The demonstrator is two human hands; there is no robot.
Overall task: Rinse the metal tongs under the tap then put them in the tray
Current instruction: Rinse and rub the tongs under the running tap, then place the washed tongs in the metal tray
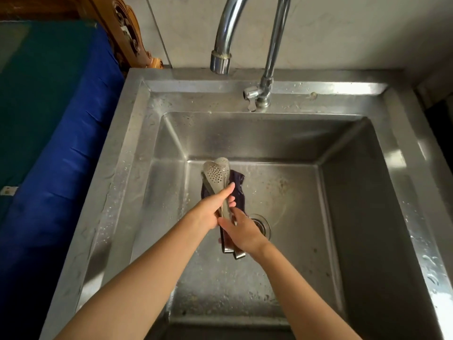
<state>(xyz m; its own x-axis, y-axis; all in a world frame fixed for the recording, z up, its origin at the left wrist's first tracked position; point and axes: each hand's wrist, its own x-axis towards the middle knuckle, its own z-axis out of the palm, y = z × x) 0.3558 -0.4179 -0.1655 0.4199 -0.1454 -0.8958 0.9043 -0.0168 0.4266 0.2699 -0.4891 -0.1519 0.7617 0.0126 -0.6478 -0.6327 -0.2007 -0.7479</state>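
Observation:
The metal tongs have perforated spoon-shaped ends and point away from me, low inside the steel sink. My left hand holds the tongs around their middle, thumb stretched along the arms. My right hand grips the handle end, whose looped tip sticks out below it. The chrome tap hangs above the basin's back, and I see no water running from it. No tray is in view.
A dark purple wrapper or bag lies on the sink floor under the tongs. The round drain sits just right of my hands. A blue-covered surface stands left of the sink. The tap lever is on the back ledge.

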